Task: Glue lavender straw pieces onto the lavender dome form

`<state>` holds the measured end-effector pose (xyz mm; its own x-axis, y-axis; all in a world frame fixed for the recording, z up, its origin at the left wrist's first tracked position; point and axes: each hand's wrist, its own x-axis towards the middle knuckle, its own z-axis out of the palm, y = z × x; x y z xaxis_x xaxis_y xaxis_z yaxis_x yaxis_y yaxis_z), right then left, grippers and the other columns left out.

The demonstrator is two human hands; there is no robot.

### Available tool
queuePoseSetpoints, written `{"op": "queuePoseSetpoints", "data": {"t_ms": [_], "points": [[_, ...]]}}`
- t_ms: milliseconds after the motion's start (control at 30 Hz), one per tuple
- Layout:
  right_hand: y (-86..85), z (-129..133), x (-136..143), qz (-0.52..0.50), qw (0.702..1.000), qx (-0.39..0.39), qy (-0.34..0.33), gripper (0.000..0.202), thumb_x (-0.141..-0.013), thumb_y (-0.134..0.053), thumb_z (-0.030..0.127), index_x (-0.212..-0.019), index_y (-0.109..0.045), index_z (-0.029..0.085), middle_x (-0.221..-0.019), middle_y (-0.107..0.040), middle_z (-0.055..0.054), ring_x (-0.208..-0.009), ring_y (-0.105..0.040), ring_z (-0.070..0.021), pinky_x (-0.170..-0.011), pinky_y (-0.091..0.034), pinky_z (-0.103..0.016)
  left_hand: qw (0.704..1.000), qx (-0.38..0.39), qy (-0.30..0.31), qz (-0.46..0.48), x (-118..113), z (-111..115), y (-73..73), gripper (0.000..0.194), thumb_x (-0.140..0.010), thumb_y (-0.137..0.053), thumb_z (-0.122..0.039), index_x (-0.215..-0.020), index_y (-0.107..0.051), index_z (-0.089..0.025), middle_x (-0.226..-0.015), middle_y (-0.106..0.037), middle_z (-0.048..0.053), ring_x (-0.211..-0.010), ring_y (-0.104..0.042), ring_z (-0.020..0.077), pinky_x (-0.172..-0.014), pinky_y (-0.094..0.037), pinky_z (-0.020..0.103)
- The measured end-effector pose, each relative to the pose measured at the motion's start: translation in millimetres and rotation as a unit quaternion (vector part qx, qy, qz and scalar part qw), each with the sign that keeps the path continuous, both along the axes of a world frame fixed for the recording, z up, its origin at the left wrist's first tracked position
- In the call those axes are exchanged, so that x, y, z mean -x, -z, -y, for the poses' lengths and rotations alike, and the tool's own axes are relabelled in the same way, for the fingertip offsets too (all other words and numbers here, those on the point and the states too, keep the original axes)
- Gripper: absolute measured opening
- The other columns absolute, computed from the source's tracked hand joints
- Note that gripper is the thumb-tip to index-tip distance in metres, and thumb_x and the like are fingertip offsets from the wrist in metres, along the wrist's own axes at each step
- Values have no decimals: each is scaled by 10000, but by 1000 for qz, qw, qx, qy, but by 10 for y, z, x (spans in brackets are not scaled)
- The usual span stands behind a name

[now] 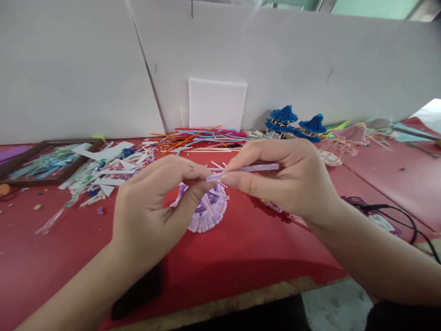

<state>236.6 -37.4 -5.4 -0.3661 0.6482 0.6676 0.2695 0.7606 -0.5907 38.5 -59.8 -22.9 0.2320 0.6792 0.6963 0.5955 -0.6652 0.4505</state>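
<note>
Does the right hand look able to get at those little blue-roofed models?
Probably yes: nothing visible stands between the right hand and the blue-roofed models, though its fingers pinch a pale purple strip it might need to release first.

Red worktop [275, 248], craft materials along its back edge.
Back centre: loose heap of orange, pink and blue strips [203, 138]; two blue-roofed models [282, 120] to its right. Left: brown frame [57, 177] around coloured scraps, white offcuts [108, 158] beside it. Middle: round purple fringed piece [205, 220]. Near edge: black object [138, 294], partly behind a forearm; identity unclear.
</note>
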Motion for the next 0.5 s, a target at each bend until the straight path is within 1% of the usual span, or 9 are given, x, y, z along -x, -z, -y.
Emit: {"op": "queuePoseSetpoints", "data": {"t_ms": [33,100,167,233,300,367,433,500], "points": [[7,5,5,-3,1000,4,-8,65,-815,-749,182,-767,-711,203,-702,-705,69,-622,-635,-63,-532,-511,-179,1000,11,4,12,9,6,13,28,-892,-667,-276,-902,-641,-278,-861,-707,-48,-799,-647,145,-720,-516,289],[24,14,16,1,1000,15,-16,73,-815,-747,179,-754,-714,202,-693,-714,66,-607,-637,-66,-515,-507,-179,999,28,9,21,20,19,32,73,-875,-689,-292,-943,-661,-294,-869,-713,-49,-783,-646,149,-694,-511,293],[49,20,26,5,1000,19,-11,60,-813,-750,186,-761,-728,208,-702,-730,59,-601,-648,-72,-501,-507,-180,999,35,6,14,23,32,39,29,-884,-672,-268,-896,-672,-294,-819,-711,-53,-731,-643,145,-657,-502,294],[81,26,34,-4,1000,16,-2,37,-807,-758,195,-782,-745,220,-726,-747,52,-611,-666,-82,-501,-520,-182,999,42,14,21,24,43,33,78,-893,-651,-231,-843,-670,-288,-786,-701,-52,-714,-641,142,-643,-500,293],[117,31,32,-24,1000,15,-10,40,-802,-762,192,-794,-755,231,-751,-760,44,-625,-683,-90,-510,-537,-185,997,55,35,36,30,53,12,94,-886,-654,-208,-838,-670,-288,-794,-696,-48,-733,-641,143,-649,-503,289],[149,33,11,-42,998,16,-47,52,-797,-767,179,-805,-758,229,-771,-770,35,-637,-696,-93,-533,-556,-185,996,62,64,29,47,58,-27,118,-880,-652,-189,-818,-664,-288,-773,-690,-51,-730,-639,140,-653,-505,281],[170,32,-36,-44,993,10,-107,77,-802,-762,158,-855,-758,214,-796,-777,17,-667,-709,-94,-590,-582,-187,994,56,94,-2,78,59,-81,142,-877,-632,-170,-808,-661,-291,-731,-690,-57,-689,-637,138,-634,-502,275],[179,31,-105,-6,986,0,-168,148,-846,-713,135,-968,-750,210,-853,-783,-5,-746,-727,-105,-680,-606,-208,991,48,119,-42,120,56,-137,179,-865,-601,-137,-803,-663,-293,-702,-696,-55,-648,-641,144,-598,-499,274]]}}
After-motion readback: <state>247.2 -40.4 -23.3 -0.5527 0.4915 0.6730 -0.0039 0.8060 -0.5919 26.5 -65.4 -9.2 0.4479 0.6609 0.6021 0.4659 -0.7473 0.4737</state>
